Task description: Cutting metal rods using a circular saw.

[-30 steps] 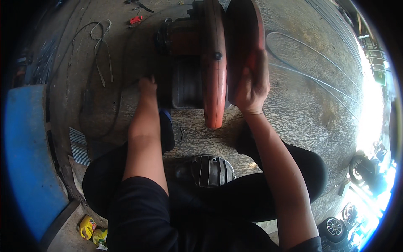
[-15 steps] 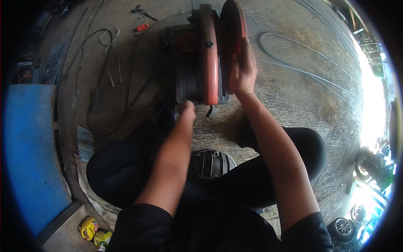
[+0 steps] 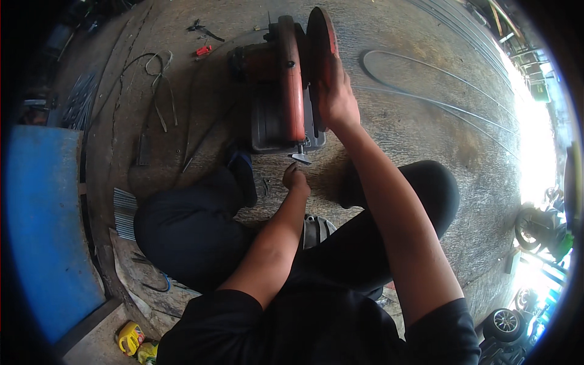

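A cut-off saw (image 3: 292, 103) with a red handle stands on the floor in front of me, its dark grey base (image 3: 267, 135) toward my knees. At its right side is a round reddish guard (image 3: 320, 45). My right hand (image 3: 338, 104) is closed on the lower edge of that guard, thumb on the near face and fingers along the outer side. Just below a small metal crank handle (image 3: 301, 159) at the front of the base, my left hand (image 3: 295, 177) has its fingers curled. Whether it touches the crank, or holds something small, cannot be made out.
A ribbed metal cover (image 3: 317, 230) lies between my legs. Wire loops (image 3: 389, 55) spread to the right, a cord (image 3: 159, 79) to the left. Beyond are a red clip-like item (image 3: 204, 50), a bundle of short rods (image 3: 125, 213) and a blue panel (image 3: 48, 225).
My left hand has moved from the base's front left corner to the right and nearer me, below the crank. My right hand keeps its hold on the guard. The whole view has shifted slightly.
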The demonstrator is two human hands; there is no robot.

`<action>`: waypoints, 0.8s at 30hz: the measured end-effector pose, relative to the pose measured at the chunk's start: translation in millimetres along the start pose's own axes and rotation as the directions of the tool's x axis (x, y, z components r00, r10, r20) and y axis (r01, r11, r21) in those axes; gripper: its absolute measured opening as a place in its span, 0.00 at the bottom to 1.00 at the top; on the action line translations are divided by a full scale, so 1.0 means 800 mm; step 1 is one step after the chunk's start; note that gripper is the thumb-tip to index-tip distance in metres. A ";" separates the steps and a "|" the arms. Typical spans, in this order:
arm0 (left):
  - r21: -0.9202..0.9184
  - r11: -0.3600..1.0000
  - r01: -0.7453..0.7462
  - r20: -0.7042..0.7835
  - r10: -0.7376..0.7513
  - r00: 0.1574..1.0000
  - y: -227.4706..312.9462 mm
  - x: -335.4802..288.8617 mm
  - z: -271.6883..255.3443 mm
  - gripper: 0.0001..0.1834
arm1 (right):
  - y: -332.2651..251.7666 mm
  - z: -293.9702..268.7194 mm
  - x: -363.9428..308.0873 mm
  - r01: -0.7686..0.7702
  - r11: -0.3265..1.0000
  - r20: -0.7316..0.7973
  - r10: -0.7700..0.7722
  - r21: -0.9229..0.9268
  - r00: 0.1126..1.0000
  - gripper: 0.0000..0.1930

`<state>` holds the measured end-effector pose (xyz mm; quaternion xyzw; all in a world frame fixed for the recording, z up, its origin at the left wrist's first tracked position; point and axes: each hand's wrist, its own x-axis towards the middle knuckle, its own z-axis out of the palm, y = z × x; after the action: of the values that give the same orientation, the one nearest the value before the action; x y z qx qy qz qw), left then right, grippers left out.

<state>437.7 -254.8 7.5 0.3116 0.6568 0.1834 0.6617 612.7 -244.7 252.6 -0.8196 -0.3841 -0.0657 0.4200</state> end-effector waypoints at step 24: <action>-0.296 0.763 0.575 0.354 -0.471 0.808 0.008 0.047 -0.019 0.06 | -0.008 -0.008 -0.003 -0.108 0.993 0.097 0.103 0.056 0.990 0.36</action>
<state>426.4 -223.2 -16.0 -0.0026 0.5758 0.0746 0.8142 608.1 -248.6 259.6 -0.8278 -0.3613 0.0068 0.4292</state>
